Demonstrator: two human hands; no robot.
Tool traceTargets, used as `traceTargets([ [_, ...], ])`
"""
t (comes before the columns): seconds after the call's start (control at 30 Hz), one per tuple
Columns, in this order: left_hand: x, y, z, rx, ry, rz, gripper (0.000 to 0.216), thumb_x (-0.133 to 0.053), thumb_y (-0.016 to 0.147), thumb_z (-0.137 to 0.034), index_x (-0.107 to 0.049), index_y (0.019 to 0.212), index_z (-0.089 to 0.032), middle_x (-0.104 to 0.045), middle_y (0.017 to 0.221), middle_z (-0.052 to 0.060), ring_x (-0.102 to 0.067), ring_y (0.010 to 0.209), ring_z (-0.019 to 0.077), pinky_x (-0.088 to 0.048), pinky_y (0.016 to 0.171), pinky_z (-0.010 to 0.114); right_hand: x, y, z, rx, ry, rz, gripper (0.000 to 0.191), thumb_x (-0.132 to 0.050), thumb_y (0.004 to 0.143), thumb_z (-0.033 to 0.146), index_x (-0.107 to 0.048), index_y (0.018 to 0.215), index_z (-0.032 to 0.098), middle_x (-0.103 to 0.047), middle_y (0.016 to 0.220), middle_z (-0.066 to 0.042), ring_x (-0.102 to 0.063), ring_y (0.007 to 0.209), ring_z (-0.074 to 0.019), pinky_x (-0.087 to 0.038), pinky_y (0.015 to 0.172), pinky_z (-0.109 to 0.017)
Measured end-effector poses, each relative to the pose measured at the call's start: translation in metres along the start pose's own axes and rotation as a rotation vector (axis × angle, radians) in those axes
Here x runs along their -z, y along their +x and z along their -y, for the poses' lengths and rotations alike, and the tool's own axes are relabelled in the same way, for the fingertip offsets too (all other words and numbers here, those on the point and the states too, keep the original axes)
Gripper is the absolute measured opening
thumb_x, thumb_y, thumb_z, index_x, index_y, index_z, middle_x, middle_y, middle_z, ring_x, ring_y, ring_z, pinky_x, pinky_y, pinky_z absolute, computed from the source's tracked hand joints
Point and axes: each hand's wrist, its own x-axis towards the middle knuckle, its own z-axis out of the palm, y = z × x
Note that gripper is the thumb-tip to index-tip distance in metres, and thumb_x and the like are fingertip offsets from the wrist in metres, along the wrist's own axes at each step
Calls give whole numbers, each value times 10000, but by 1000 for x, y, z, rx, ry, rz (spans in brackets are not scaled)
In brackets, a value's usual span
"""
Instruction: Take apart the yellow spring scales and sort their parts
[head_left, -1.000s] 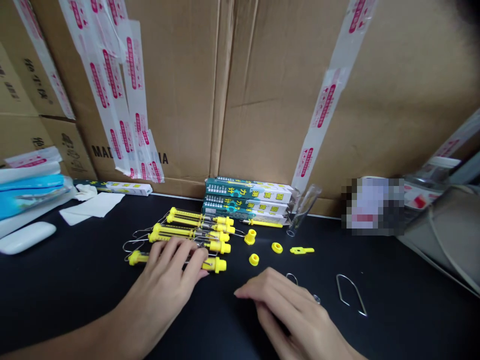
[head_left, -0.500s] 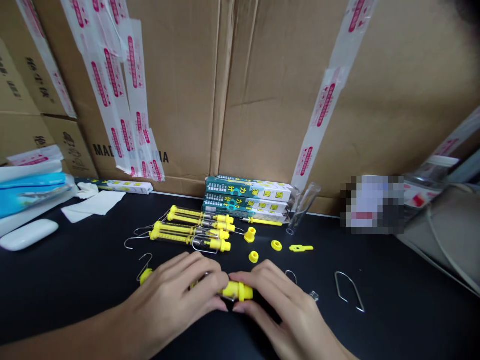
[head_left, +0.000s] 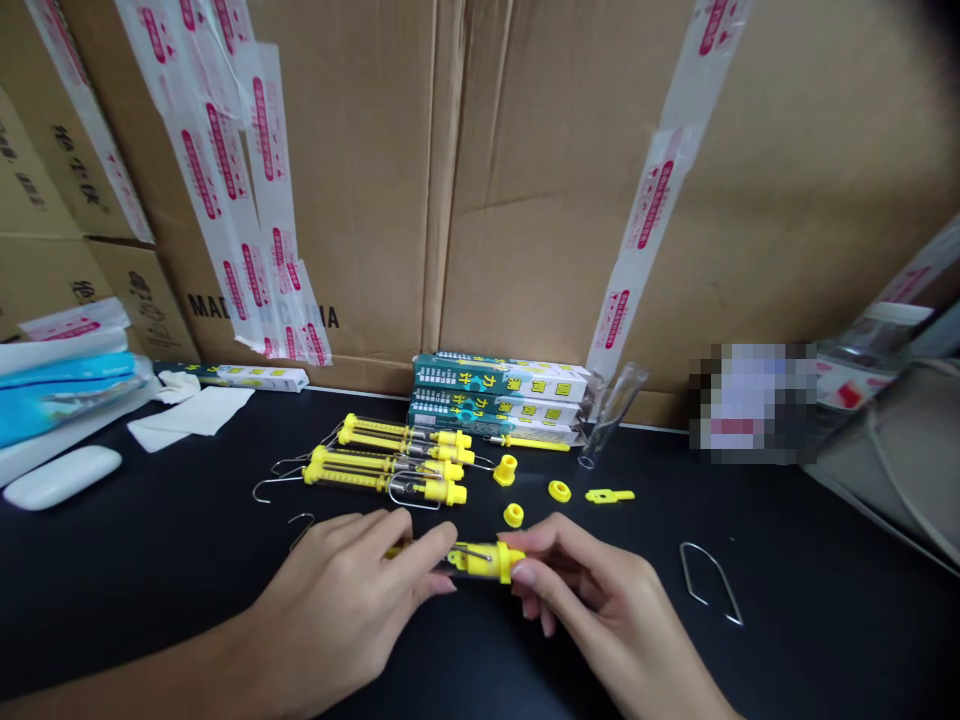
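A tubular spring scale (head_left: 480, 560), clear with yellow ends, lies across both hands above the black table. My left hand (head_left: 360, 590) is wrapped round its tube, hiding most of it; a metal hook shows past the knuckles. With thumb and fingers, my right hand (head_left: 589, 590) pinches the yellow cap at the scale's right end. Just beyond the hands sit a small yellow ring (head_left: 513, 515), a yellow collar (head_left: 505, 470), a flat yellow ring (head_left: 559, 491) and a flat yellow tab (head_left: 610, 496). Several finished-looking spring scales (head_left: 390, 465) lie side by side behind my left hand.
Printed boxes (head_left: 499, 390) are stacked against the cardboard wall (head_left: 360, 200). A clear tube (head_left: 615, 415) leans beside them. To the right lies a bent wire loop (head_left: 711, 585). Tissues (head_left: 191, 418), a white rounded case (head_left: 64, 477) and a blue packet (head_left: 67, 395) are at the left.
My right hand has shifted from the scale's middle to its right end cap, its fingers now pinching the tip. The scale has moved slightly right and up, showing more of its yellow end.
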Motion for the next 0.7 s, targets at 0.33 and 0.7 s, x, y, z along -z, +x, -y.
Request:
traceTargets([
  [0.33, 2, -6, 0, -34, -49, 26, 389, -175, 1094, -325, -539, 1162, -209, -674, 760, -4, -648, 506, 163, -391, 440, 306, 2, -4, 5, 417, -87, -61, 217, -584, 943, 51, -526, 833, 229, -625, 801, 12, -651, 733, -132, -559, 693, -211],
  [0.7, 8, -3, -2, -47, -40, -51, 340, -217, 1093, -314, -530, 1160, -202, -690, 777, 9, -657, 536, 147, -405, 463, 280, 8, -9, 6, 307, -216, -60, 180, -731, 904, 295, -635, 1046, 241, -698, 860, 11, -681, 710, -132, -578, 686, -196],
])
